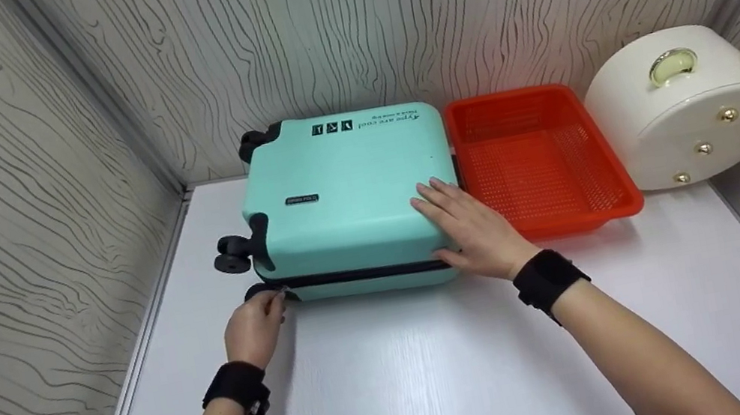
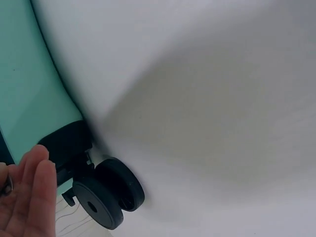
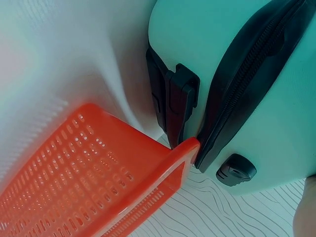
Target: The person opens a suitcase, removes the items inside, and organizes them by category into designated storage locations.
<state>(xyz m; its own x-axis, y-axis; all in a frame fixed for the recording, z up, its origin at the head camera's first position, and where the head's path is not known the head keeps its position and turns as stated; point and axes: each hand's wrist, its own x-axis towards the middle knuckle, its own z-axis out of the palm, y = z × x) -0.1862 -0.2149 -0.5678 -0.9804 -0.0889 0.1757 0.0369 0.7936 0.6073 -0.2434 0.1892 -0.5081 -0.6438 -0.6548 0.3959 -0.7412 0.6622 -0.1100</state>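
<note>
A mint-green suitcase (image 1: 357, 221) lies flat on the white table, its black wheels toward the left. A black zipper band (image 1: 366, 273) runs along its near side. At the left end of that band, my left hand (image 1: 255, 330) pinches a small metal zipper pull (image 2: 7, 186), close to a black wheel (image 2: 98, 205). My right hand (image 1: 477, 230) rests with its fingers extended on the suitcase's near right corner. In the right wrist view the zipper teeth (image 3: 247, 66) appear closed along the visible stretch, and only an edge of a finger shows at the right.
A red plastic basket (image 1: 605, 158) stands against the suitcase's right side. Beyond it, a white round case (image 1: 678, 100) with gold-coloured handles and studs sits in the back right corner. Wood-patterned panels (image 1: 337, 23) enclose the table (image 1: 386, 387) at the back and sides.
</note>
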